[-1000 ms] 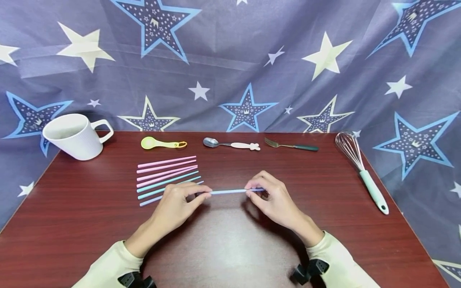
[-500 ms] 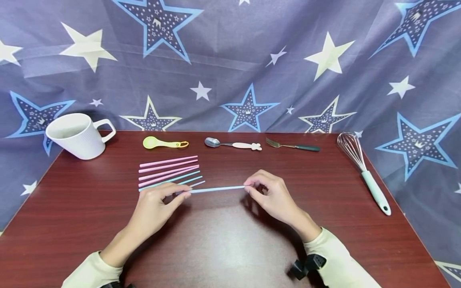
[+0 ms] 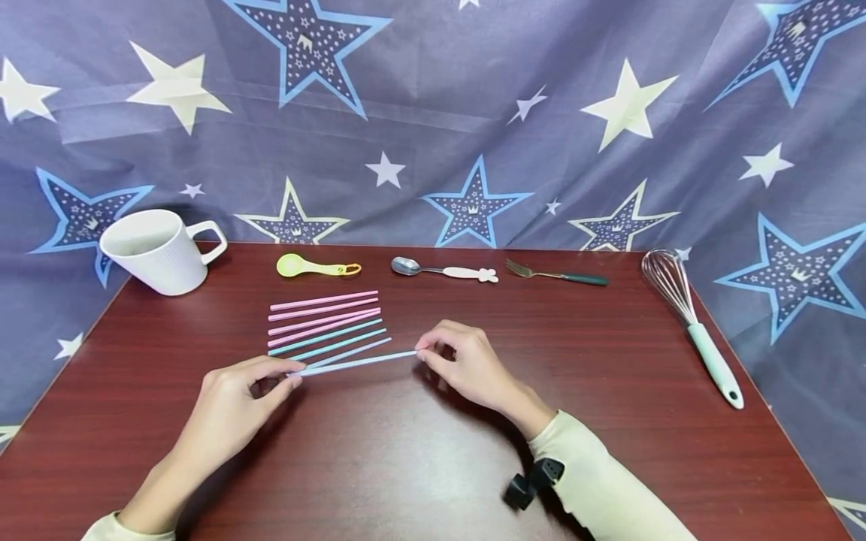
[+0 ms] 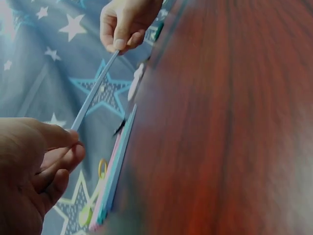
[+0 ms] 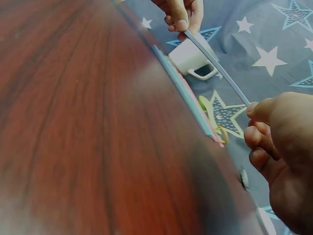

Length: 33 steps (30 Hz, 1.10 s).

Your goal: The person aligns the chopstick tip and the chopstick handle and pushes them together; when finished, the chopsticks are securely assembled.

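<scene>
A light blue chopstick [image 3: 358,363] stretches between both hands, slanting up to the right. My left hand [image 3: 233,402] pinches its left end between thumb and fingertips. Its right end is pinched the same way by my right hand [image 3: 473,368]. Beside it, on the far side, lies a row of chopsticks: one blue [image 3: 352,352], two teal, of which one is the nearer teal chopstick [image 3: 341,346], and several pink, including a pink chopstick [image 3: 325,295]. In the left wrist view, the held chopstick [image 4: 95,90] looks raised off the table; its ends are partly hidden by fingers.
A white mug [image 3: 162,252] stands at the back left. Along the back edge lie a yellow measuring spoon [image 3: 304,267], a spoon with a white handle [image 3: 460,273] and a green-handled fork [image 3: 568,277]. A whisk [image 3: 704,346] lies to the right on the brown table [image 3: 406,466].
Both hands have moved left with the blue chopstick, bringing it alongside the row. The left hand moved first and slid outward toward the chopstick's left end; the right hand followed.
</scene>
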Each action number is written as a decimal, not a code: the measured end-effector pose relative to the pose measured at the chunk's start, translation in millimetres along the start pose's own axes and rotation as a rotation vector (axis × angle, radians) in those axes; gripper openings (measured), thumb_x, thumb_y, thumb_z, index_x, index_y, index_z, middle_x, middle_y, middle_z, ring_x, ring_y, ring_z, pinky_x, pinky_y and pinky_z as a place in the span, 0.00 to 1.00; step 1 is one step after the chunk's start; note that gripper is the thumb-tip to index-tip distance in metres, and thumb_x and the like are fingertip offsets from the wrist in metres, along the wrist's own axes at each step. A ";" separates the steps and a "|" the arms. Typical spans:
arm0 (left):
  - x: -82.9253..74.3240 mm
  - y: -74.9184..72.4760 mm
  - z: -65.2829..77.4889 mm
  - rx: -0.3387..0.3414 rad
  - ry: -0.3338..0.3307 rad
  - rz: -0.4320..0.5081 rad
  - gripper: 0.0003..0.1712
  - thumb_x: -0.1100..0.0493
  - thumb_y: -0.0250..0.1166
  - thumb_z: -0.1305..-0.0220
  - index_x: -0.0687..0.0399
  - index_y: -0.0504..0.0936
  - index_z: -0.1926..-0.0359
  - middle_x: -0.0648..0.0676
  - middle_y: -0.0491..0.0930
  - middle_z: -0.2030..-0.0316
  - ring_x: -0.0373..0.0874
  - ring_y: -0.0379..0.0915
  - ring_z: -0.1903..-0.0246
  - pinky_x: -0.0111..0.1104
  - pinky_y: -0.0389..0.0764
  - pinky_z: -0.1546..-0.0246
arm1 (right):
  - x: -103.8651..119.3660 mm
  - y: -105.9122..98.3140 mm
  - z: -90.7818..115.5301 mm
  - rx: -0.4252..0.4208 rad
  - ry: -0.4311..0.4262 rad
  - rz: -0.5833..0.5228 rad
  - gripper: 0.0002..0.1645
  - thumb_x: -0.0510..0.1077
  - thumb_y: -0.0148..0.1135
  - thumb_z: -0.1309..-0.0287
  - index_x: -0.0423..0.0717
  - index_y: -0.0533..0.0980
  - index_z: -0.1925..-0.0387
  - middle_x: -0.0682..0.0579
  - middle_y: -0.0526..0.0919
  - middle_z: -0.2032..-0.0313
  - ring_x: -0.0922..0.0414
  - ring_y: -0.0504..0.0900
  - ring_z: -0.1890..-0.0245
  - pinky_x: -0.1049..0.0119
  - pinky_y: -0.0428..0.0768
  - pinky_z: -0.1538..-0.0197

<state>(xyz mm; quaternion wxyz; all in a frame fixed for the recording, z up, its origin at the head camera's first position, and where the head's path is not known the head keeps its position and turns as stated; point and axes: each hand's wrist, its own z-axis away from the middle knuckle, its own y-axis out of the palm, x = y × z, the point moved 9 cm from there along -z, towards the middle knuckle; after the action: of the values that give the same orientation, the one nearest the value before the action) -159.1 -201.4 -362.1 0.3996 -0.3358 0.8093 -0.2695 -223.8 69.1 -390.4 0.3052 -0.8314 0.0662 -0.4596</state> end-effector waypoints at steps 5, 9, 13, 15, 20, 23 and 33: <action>16.9 -4.1 10.1 0.012 -0.052 -0.039 0.13 0.65 0.82 0.52 0.43 0.91 0.68 0.37 0.83 0.75 0.26 0.65 0.78 0.18 0.65 0.74 | -6.2 21.1 -11.7 0.061 0.037 -0.061 0.04 0.40 0.70 0.35 0.43 0.85 0.64 0.53 0.81 0.72 0.63 0.79 0.82 0.72 0.80 0.75; 28.7 -2.0 15.1 0.044 -0.068 -0.059 0.13 0.64 0.82 0.52 0.41 0.90 0.70 0.37 0.82 0.77 0.24 0.65 0.79 0.17 0.65 0.75 | -12.3 32.9 -21.5 0.082 0.041 -0.017 0.03 0.40 0.71 0.37 0.44 0.86 0.65 0.54 0.83 0.70 0.65 0.80 0.74 0.72 0.81 0.67; 39.8 1.5 18.5 0.082 -0.100 -0.061 0.12 0.62 0.82 0.51 0.39 0.90 0.70 0.36 0.82 0.78 0.24 0.65 0.80 0.18 0.65 0.76 | -16.1 42.2 -29.9 0.104 0.027 0.044 0.03 0.42 0.72 0.38 0.46 0.87 0.65 0.55 0.84 0.69 0.65 0.78 0.68 0.72 0.78 0.62; 45.3 3.1 20.4 0.103 -0.126 -0.066 0.12 0.61 0.82 0.51 0.38 0.90 0.70 0.35 0.82 0.79 0.24 0.67 0.81 0.18 0.66 0.77 | -16.9 46.0 -33.2 0.121 0.021 0.054 0.04 0.42 0.71 0.38 0.46 0.87 0.65 0.56 0.84 0.70 0.65 0.78 0.68 0.73 0.77 0.62; 55.4 5.5 22.9 0.153 -0.193 -0.072 0.10 0.60 0.81 0.48 0.38 0.89 0.71 0.35 0.79 0.82 0.25 0.67 0.81 0.19 0.66 0.77 | -17.5 51.2 -37.6 0.159 0.023 0.058 0.02 0.39 0.71 0.38 0.46 0.88 0.66 0.55 0.85 0.70 0.66 0.75 0.70 0.75 0.74 0.63; 57.3 6.2 22.3 0.167 -0.211 -0.070 0.10 0.59 0.81 0.48 0.38 0.89 0.72 0.35 0.75 0.83 0.25 0.65 0.81 0.19 0.65 0.76 | -17.7 52.9 -38.6 0.179 0.033 0.074 0.02 0.39 0.71 0.39 0.47 0.88 0.67 0.55 0.85 0.70 0.66 0.74 0.71 0.75 0.72 0.64; 56.4 9.8 20.2 0.142 -0.168 -0.072 0.11 0.62 0.82 0.50 0.41 0.88 0.73 0.36 0.73 0.81 0.24 0.64 0.79 0.18 0.63 0.76 | -21.7 56.2 -40.4 0.205 0.067 0.118 0.03 0.39 0.72 0.38 0.48 0.89 0.67 0.56 0.86 0.68 0.65 0.76 0.70 0.74 0.73 0.64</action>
<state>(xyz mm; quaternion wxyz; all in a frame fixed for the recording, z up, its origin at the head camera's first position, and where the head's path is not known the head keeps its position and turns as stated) -171.3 -241.4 -406.1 0.4791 -0.3568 0.7392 -0.3111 -259.0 14.3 -422.3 0.4128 -0.7747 0.0777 -0.4726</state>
